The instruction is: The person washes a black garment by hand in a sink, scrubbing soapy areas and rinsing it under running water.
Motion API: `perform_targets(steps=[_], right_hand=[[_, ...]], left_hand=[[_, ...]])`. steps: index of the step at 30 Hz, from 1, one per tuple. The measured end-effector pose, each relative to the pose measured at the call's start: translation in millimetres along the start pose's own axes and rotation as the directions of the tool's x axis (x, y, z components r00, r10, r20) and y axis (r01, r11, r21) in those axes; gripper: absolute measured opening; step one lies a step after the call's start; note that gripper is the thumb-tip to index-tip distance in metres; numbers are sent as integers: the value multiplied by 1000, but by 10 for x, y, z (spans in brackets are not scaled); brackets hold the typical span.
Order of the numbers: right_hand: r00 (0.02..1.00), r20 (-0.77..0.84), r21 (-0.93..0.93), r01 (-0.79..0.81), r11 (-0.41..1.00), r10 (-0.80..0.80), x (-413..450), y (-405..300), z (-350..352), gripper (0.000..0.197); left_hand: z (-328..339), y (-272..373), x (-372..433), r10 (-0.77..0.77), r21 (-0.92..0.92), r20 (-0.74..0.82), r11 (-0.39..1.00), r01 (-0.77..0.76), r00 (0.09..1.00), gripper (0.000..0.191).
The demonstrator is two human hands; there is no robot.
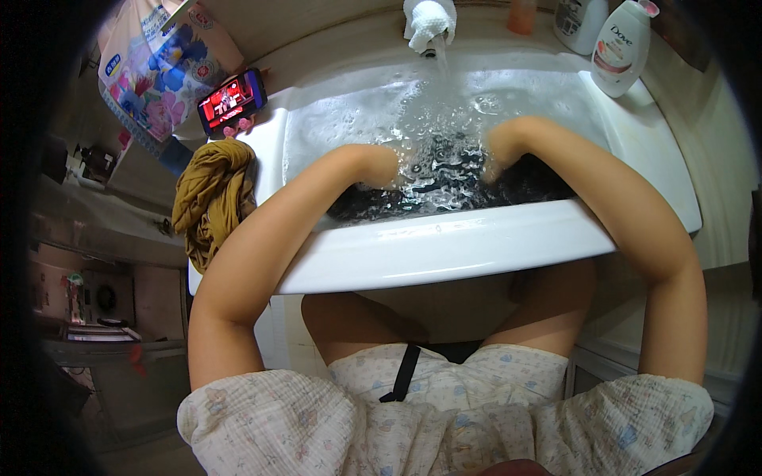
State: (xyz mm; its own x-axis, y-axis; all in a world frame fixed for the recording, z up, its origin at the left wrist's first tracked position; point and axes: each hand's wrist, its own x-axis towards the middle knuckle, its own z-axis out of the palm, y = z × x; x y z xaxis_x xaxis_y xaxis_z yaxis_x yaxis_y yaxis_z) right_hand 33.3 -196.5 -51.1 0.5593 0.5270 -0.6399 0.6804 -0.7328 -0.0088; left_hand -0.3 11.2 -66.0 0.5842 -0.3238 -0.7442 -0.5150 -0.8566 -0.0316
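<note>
A white washbasin (452,241) stands before me, holding rippling water. Dark fabric (536,178) lies in the water near the front wall. My left hand (384,166) dips in at the left of this fabric, its fingers hidden below the surface. Across from it, my right hand (503,149) reaches down with the wrist bent; it is blurred and its fingertips are submerged. Whether either hand grips the fabric is hidden. Water runs from a tap wrapped in white textured cloth (430,25) into the back of the basin, with foam and bubbles spreading around the stream.
Mustard-brown cloth (214,196) is heaped on the left rim. Behind it, a lit phone (232,101) leans beside a floral refill pouch (161,71). A Dove bottle (622,50) stands on the right back corner, near another white bottle (578,24) and an orange container (522,15).
</note>
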Motion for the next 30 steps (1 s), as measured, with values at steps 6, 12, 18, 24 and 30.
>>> perform_targets(steps=[6,12,18,24,30], right_hand=[[981,-164,8,103,995,-100,59,38,-7,46],[908,-406,161,186,969,-106,-199,94,-200,55],[716,-697,169,203,964,-29,-269,150,-240,43],[758,-651,242,252,937,-35,-468,217,-282,57],[884,-467,257,124,958,11,-597,87,-305,66]], left_hand=[[-54,64,-155,-29,-100,-242,995,5,970,38],[-92,32,-304,103,-148,-681,950,-274,725,42],[-178,0,-436,59,-70,-873,967,-244,484,35],[-264,5,-498,-19,-191,-887,924,-331,461,33],[-264,-4,-730,-29,-458,-458,865,-207,889,61]])
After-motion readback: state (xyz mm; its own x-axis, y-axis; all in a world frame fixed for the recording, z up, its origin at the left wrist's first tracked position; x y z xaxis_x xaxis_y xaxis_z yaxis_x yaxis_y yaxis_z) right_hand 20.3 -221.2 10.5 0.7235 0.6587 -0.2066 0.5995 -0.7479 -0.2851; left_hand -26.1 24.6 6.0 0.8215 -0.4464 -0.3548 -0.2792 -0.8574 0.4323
